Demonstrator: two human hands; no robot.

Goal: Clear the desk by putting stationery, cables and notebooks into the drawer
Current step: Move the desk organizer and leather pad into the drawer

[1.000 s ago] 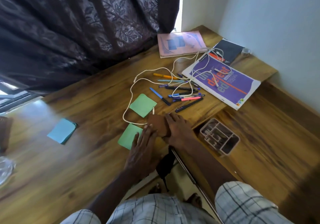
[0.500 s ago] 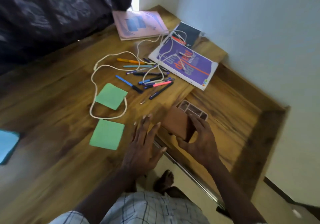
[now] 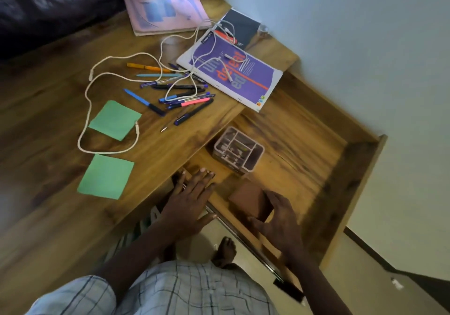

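My right hand (image 3: 276,219) grips a brown pad (image 3: 249,199) low inside the open wooden drawer (image 3: 304,158), near its front. My left hand (image 3: 188,202) hovers flat and empty over the desk's front edge, fingers apart. On the desk lie several pens (image 3: 175,93), a white cable (image 3: 102,110) looped around them, two green sticky pads (image 3: 114,120) (image 3: 106,176), a purple notebook (image 3: 233,71), a pink notebook (image 3: 165,10) and a dark booklet (image 3: 242,26).
A clear compartment organiser (image 3: 238,152) sits in the drawer's back left. A dark curtain (image 3: 48,5) hangs behind the desk. The wall (image 3: 365,46) runs close along the right. My bare foot (image 3: 225,251) is on the floor below.
My right hand has carried the brown pad from the desk's edge over and down into the drawer. My left hand left the pad and stays by the desk edge.
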